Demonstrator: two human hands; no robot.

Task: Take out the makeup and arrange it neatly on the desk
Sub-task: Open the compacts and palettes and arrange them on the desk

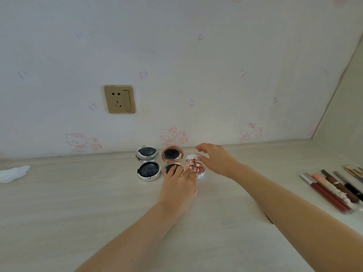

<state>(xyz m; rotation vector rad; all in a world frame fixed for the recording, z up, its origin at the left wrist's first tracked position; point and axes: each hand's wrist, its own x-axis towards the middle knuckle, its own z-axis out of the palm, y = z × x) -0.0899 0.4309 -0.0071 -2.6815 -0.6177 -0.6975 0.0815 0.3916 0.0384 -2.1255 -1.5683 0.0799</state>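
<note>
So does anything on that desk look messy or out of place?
Mostly tidy. The crumpled white tissue at the desk's far left edge lies apart from the makeup. The small pink compact between the left hand and right hand sits slightly off the row of open compacts.

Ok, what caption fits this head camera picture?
Both hands set a pink compact beside two open compacts.

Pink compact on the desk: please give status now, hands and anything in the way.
Left hand flat by rose-gold compact. Right hand touching pink compact, grip unclear. Silver compact open alongside. Nothing blocking.
</note>
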